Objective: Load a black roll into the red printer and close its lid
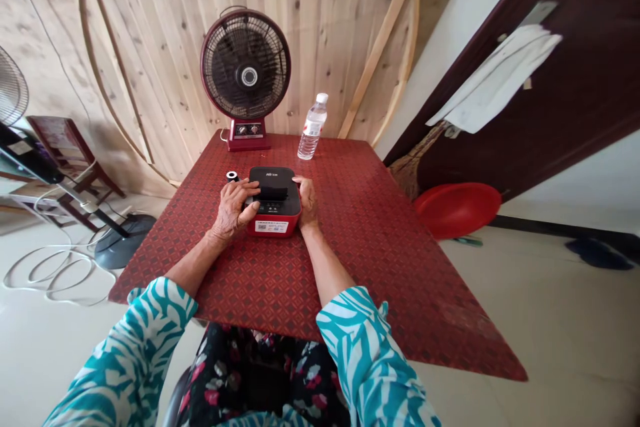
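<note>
A small red and black box-shaped device that looks like a receipt printer (280, 177) rests on the table, with white print and a white label on its front. My left hand (233, 208) grips its left side, fingers reaching over the top and the thumb near the front edge. Against the right side, my right hand (307, 203) is closed around the edge, its fingertips at the upper right corner. Just behind my left hand lies a small black roll with a white end (232, 176).
The table (370, 240) has a red patterned cover. A red fan (246, 67) and a water bottle (312, 128) stand at its back. A large round wooden board (320, 13) leans behind. Right of the table are a red basin (455, 210) and a hanging white towel (500, 80); left, a standing fan's base (123, 243).
</note>
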`<action>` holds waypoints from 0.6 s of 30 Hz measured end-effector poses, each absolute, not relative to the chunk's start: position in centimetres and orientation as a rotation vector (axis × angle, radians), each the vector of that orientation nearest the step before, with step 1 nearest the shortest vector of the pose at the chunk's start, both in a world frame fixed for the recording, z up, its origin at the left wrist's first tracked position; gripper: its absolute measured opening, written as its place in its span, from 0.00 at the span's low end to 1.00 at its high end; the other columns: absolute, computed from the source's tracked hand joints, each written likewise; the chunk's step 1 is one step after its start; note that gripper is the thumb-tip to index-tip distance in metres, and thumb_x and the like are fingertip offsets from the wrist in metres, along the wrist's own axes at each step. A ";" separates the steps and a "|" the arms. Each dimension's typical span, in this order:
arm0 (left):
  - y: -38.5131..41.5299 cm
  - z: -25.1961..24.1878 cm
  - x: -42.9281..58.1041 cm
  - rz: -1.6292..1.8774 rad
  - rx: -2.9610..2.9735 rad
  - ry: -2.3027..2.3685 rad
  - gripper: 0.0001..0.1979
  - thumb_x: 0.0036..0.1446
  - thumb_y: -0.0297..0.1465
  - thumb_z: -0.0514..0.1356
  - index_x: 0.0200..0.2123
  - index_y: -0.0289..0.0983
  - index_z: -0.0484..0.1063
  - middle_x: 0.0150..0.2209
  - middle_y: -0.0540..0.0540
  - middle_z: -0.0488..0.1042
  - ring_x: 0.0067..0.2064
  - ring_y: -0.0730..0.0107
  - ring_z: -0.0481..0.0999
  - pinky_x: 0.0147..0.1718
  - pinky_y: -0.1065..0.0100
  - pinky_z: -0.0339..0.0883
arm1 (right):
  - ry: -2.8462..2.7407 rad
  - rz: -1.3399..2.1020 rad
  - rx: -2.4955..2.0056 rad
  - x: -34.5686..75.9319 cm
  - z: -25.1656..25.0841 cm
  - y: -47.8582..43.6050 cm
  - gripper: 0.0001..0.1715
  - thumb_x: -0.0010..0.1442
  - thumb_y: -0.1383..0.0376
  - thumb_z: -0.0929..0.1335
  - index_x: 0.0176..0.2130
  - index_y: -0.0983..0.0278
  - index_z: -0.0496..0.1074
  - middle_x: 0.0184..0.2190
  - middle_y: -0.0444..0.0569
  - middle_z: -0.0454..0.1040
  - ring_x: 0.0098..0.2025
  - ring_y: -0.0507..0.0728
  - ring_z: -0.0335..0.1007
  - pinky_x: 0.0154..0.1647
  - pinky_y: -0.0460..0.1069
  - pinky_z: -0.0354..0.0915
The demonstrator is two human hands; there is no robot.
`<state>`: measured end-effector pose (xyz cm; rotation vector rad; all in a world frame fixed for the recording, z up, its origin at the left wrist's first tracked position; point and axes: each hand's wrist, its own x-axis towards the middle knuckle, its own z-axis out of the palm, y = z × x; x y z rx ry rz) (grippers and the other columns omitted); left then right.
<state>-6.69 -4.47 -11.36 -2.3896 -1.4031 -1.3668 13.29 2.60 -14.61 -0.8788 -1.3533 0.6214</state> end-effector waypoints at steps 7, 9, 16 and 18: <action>-5.1 -11.1 -6.3 -1.513 -2.347 -1.400 0.26 0.65 0.50 0.47 0.50 0.38 0.71 0.55 0.37 0.73 0.60 0.54 0.67 0.59 0.51 0.57 | -1.322 0.759 -0.903 13.5 -14.5 1.4 0.30 0.63 0.42 0.56 0.45 0.57 0.72 0.48 0.50 0.75 0.55 0.58 0.68 0.63 0.58 0.60; -5.5 -10.5 -6.5 -1.625 -2.332 -1.518 0.28 0.63 0.52 0.50 0.53 0.37 0.68 0.52 0.37 0.73 0.52 0.57 0.72 0.52 0.56 0.65 | -1.307 0.788 -0.889 13.5 -14.8 1.3 0.31 0.61 0.40 0.57 0.47 0.57 0.72 0.52 0.51 0.75 0.57 0.59 0.67 0.65 0.59 0.58; -5.7 -9.0 -8.6 -1.574 -2.764 -1.891 0.35 0.54 0.49 0.63 0.61 0.38 0.62 0.29 0.52 0.70 0.28 0.72 0.70 0.30 0.71 0.61 | -1.220 0.942 -0.893 13.3 -15.4 1.6 0.35 0.61 0.41 0.58 0.55 0.59 0.69 0.56 0.52 0.74 0.60 0.59 0.66 0.65 0.60 0.58; -5.4 -9.2 -9.1 -1.581 -2.874 -1.886 0.39 0.50 0.48 0.67 0.61 0.38 0.62 0.30 0.52 0.71 0.29 0.71 0.70 0.29 0.71 0.61 | -1.227 0.987 -0.866 13.3 -15.5 1.8 0.32 0.61 0.42 0.59 0.53 0.58 0.71 0.54 0.50 0.75 0.60 0.59 0.66 0.65 0.60 0.59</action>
